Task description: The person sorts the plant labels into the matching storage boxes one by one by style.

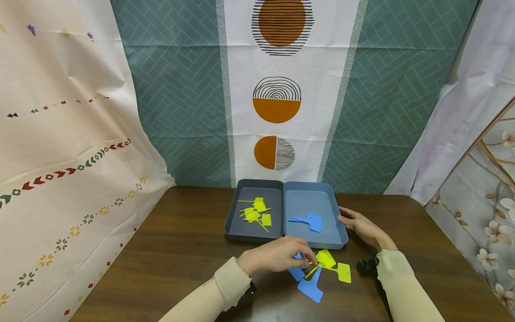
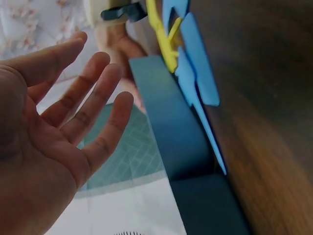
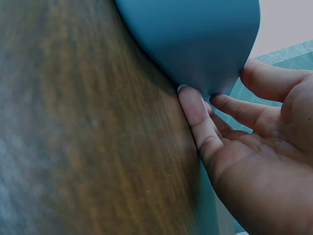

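Yellow and blue tags below a loosely spread hand

The left hand [image 1: 277, 256] has its fingers apart and slightly bent, holding nothing; the right hand [image 1: 364, 228] rests nearly straight fingertips against the blue tray's [image 1: 311, 200] outer right side, gripping nothing. A black wrist strap [image 1: 368, 266] sits beyond the loose tags on the right, and the left hand hides part of the pile. Yellow tags [image 1: 344, 273] lie at its fingertips, overlapping blue tags [image 1: 310, 290] on the brown table [image 1: 181, 250]; whether they touch, I cannot tell. Just past them, the blue tray holds a small stack of blue tags; beside it, the dark grey tray [image 1: 244, 191] holds scattered yellow ones. Patterned cloth [image 1: 173, 89] hangs behind.
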`<state>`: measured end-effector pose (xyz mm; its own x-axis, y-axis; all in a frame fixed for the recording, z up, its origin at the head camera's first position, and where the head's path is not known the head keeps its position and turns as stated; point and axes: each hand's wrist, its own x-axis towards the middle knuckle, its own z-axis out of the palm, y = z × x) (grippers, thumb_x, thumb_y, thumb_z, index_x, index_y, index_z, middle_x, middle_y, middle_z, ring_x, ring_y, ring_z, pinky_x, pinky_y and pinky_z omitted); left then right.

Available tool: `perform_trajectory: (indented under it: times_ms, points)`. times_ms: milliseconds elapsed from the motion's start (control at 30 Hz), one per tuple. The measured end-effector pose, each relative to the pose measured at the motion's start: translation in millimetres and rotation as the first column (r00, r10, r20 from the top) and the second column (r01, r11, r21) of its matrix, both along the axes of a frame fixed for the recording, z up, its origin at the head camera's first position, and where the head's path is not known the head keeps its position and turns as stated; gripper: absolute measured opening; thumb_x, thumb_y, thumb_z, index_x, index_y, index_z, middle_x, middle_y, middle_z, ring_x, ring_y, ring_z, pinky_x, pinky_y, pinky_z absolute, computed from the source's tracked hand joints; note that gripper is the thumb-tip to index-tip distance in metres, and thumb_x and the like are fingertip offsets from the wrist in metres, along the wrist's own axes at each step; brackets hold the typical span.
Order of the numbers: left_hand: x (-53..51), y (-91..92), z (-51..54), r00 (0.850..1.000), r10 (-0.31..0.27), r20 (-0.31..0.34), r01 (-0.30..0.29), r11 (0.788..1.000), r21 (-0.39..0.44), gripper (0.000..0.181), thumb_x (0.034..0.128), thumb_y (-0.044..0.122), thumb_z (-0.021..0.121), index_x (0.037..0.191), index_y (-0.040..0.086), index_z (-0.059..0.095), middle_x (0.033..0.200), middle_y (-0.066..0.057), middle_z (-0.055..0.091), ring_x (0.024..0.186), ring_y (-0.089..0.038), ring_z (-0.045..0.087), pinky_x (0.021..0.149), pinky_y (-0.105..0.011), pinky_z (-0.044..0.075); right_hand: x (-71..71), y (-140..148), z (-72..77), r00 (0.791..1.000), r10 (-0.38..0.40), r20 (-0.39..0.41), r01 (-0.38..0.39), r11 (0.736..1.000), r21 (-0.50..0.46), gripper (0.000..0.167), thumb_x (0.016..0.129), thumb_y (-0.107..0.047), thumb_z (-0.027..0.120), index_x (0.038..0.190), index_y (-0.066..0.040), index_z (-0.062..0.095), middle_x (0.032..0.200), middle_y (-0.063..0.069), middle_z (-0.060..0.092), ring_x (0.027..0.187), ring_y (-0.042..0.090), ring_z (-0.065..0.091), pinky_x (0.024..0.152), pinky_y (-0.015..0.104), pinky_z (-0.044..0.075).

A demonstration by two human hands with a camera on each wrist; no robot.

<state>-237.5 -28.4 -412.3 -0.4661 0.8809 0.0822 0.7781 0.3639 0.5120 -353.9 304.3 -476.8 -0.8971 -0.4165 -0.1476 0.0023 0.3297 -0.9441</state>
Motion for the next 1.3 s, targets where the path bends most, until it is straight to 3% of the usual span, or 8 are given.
perform_trajectory:
  times_ms: [233, 333, 467, 567, 700, 1000, 1300]
  points:
    - [5.6, 9.1, -7.9, 0.997, -0.064, -0.035, 0.059, 0.991, -0.117, 0.023, 0.1039, 0.016, 0.067, 0.124, 0.021, 0.076, 0.116, 0.010, 0.066, 0.100, 0.005, 0.058, 0.085, -0.009, 0.044, 0.2, 0.4, -0.1, 1.000, 0.002, -0.004, -0.002, 1.000, 0.001, 0.072, 0.113, -0.026, 0.046, 0.164, 0.006, 0.006, 0.169, 0.031, 0.008, 0.152, 0.049, 0.023, 0.121, 0.061, 0.025]
    - [9.0, 14.5, -10.0, 0.994, -0.094, -0.062, 0.081, 0.978, -0.190, 0.024, 0.1029, 0.020, 0.069, 0.126, 0.024, 0.075, 0.122, 0.011, 0.064, 0.112, 0.002, 0.058, 0.094, -0.011, 0.043, 0.5, 0.7, 0.1, 1.000, 0.004, -0.006, -0.004, 1.000, -0.001, 0.071, 0.113, -0.025, 0.045, 0.164, 0.006, 0.006, 0.169, 0.031, 0.007, 0.152, 0.049, 0.023, 0.121, 0.062, 0.024]
    - [11.7, 22.0, -14.5, 0.983, -0.144, -0.112, 0.110, 0.957, -0.268, 0.026, 0.0999, 0.025, 0.073, 0.125, 0.029, 0.075, 0.121, 0.013, 0.062, 0.112, 0.003, 0.056, 0.093, -0.009, 0.041, 0.9, 0.6, 0.2, 1.000, 0.001, -0.004, -0.001, 1.000, -0.002, 0.071, 0.113, -0.026, 0.045, 0.164, 0.006, 0.006, 0.169, 0.031, 0.007, 0.152, 0.049, 0.022, 0.121, 0.062, 0.024]
    - [12.7, 25.8, -16.9, 0.978, -0.169, -0.124, 0.128, 0.950, -0.286, 0.027, 0.0970, 0.024, 0.076, 0.124, 0.028, 0.075, 0.117, 0.012, 0.062, 0.099, 0.003, 0.054, 0.082, -0.006, 0.039, 0.9, 0.7, 0.1, 1.000, 0.003, -0.003, -0.003, 1.000, 0.000, 0.071, 0.113, -0.026, 0.045, 0.164, 0.005, 0.006, 0.169, 0.031, 0.007, 0.152, 0.048, 0.022, 0.121, 0.061, 0.025]
    - [13.4, 29.2, -17.1, 0.972, -0.192, -0.137, 0.142, 0.940, -0.310, 0.030, 0.0949, 0.023, 0.079, 0.125, 0.027, 0.075, 0.113, 0.011, 0.062, 0.093, 0.002, 0.051, 0.079, -0.006, 0.037, 1.0, 0.5, 0.7, 1.000, 0.008, -0.003, -0.008, 1.000, -0.002, 0.071, 0.114, -0.025, 0.045, 0.164, 0.006, 0.006, 0.169, 0.031, 0.007, 0.153, 0.048, 0.022, 0.121, 0.061, 0.025]
    - [13.4, 34.3, -21.3, 0.959, -0.214, -0.184, 0.140, 0.927, -0.349, 0.041, 0.0913, 0.019, 0.083, 0.129, 0.029, 0.073, 0.124, 0.014, 0.060, 0.107, 0.006, 0.050, 0.090, -0.004, 0.036, 0.7, 0.5, 1.9, 1.000, 0.003, 0.002, -0.003, 1.000, 0.002, 0.071, 0.114, -0.025, 0.044, 0.164, 0.005, 0.005, 0.169, 0.031, 0.006, 0.153, 0.049, 0.021, 0.121, 0.062, 0.024]
    - [14.2, 36.2, -22.6, 0.962, -0.201, -0.184, 0.124, 0.924, -0.361, 0.041, 0.0907, 0.018, 0.083, 0.130, 0.028, 0.074, 0.121, 0.010, 0.058, 0.099, 0.004, 0.051, 0.082, -0.005, 0.037, 0.5, 0.2, 0.7, 1.000, -0.001, 0.010, 0.001, 1.000, 0.011, 0.073, 0.113, -0.028, 0.045, 0.164, 0.004, 0.004, 0.169, 0.031, 0.003, 0.152, 0.050, 0.021, 0.121, 0.063, 0.024]
